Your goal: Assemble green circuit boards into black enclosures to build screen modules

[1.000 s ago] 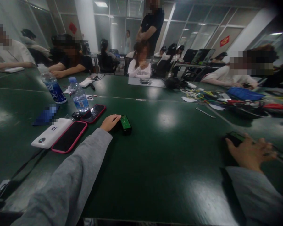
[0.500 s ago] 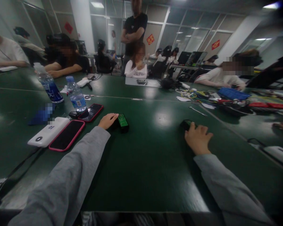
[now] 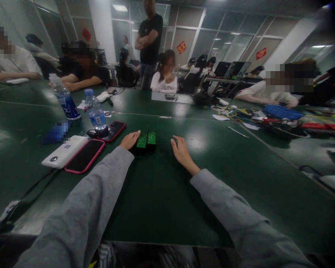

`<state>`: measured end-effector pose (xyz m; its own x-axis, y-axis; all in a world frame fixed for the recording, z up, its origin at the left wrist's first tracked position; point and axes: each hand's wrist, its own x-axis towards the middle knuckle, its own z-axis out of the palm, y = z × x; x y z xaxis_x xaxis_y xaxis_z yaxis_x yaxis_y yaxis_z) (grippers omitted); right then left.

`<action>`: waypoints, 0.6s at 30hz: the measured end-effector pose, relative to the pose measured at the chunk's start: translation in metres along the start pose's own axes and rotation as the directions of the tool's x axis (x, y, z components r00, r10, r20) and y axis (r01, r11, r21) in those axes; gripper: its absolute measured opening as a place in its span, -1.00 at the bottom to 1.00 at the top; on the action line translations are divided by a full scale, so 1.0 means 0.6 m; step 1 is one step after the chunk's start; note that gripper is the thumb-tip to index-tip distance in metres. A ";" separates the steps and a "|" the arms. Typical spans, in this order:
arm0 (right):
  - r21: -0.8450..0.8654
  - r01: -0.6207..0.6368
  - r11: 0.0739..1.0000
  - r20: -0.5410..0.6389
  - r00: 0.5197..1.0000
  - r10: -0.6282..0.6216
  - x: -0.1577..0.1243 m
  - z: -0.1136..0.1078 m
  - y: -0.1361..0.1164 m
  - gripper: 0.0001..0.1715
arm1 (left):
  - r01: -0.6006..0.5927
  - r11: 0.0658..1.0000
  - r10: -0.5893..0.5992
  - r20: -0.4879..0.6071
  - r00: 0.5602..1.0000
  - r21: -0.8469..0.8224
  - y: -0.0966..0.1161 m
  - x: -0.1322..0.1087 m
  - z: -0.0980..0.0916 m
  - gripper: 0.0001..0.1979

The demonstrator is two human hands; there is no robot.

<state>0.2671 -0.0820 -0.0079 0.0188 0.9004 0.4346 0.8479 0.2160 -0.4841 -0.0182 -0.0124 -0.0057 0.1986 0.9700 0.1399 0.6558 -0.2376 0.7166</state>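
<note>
Two small black blocks topped with green circuit boards lie side by side on the dark green table: a left circuit board [image 3: 142, 141] and a right circuit board [image 3: 152, 138]. My left hand [image 3: 129, 140] rests against the left side of the left circuit board, fingers stretched forward and not wrapped round it; its underside is hidden. My right hand [image 3: 182, 152] is a short way right of the pair, just over the table. Its fingers are apart and nothing is in them.
Left of my arm are a pink-rimmed phone [image 3: 85, 156], a white power bank [image 3: 65, 152], another phone [image 3: 115, 131] and two bottles, one a water bottle [image 3: 96, 111]. At right lie tweezers [image 3: 238, 131] and a heap of cables [image 3: 268, 123]. Several people sit around.
My right hand has moved left from a dark object at the right and is now empty. A second circuit board now sits beside the first. My left hand stays by the first board.
</note>
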 end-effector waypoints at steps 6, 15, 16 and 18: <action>-0.330 -0.107 0.938 0.169 0.971 0.170 0.085 0.042 0.048 -0.28 | -0.050 0.999 0.051 -0.103 0.993 0.009 -0.019 0.061 -0.008 -0.41; -0.398 -0.109 0.911 0.233 0.948 0.216 0.171 0.087 0.062 -0.24 | -0.055 0.891 0.063 -0.004 0.998 0.450 -0.032 0.141 0.028 -0.44; -0.399 -0.110 0.910 0.237 0.947 0.218 0.185 0.093 0.065 -0.24 | -0.037 0.894 0.048 -0.012 0.999 0.446 -0.033 0.154 0.031 -0.42; -0.400 -0.108 0.910 0.246 0.944 0.220 0.215 0.107 0.073 -0.23 | -0.010 0.897 0.027 -0.031 0.999 0.443 -0.037 0.181 0.037 -0.40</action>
<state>0.2724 0.0679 -0.0219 0.0738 0.9904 0.1165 0.9815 -0.0514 -0.1842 0.0049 0.0970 -0.0212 0.1936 0.9644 0.1799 0.9085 -0.2455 0.3383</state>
